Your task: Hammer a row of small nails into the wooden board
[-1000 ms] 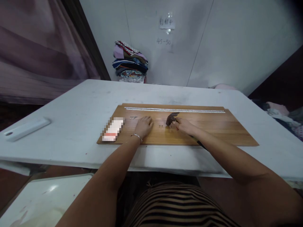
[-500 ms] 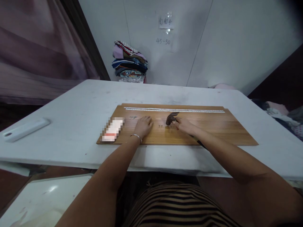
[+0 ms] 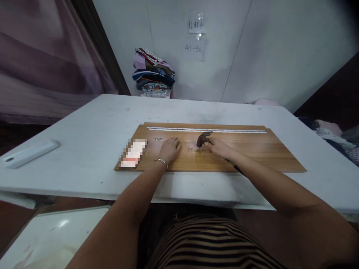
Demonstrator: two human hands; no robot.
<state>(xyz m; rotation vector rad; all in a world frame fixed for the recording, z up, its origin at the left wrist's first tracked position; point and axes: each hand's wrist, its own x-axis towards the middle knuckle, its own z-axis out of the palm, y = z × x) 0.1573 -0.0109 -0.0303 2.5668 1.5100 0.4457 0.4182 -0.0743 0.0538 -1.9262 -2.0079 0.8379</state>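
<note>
My right hand [image 3: 219, 148] is closed around a claw hammer [image 3: 202, 140], close behind its dark head. The hammer's face is just over a row of small nails [image 3: 190, 149] standing in the wooden board [image 3: 260, 155]; the hammer covers part of that row. Part of the dark handle shows beneath my forearm. My left hand [image 3: 170, 148] lies flat on the board, left of the row, fingers stretched out and holding nothing. Several loose nails [image 3: 157, 139] lie on the wood beyond it to the left.
A blurred-out phone-like slab [image 3: 134, 153] lies on the board's left end. White measuring strips [image 3: 207, 130] run along its far edge. On the white table [image 3: 84, 127], a long white object [image 3: 30, 153] lies at left. Folded clothes [image 3: 154, 74] are stacked behind, against the wall.
The hammer head and my right hand have lifted very slightly off the nails. My left hand has stayed in place.
</note>
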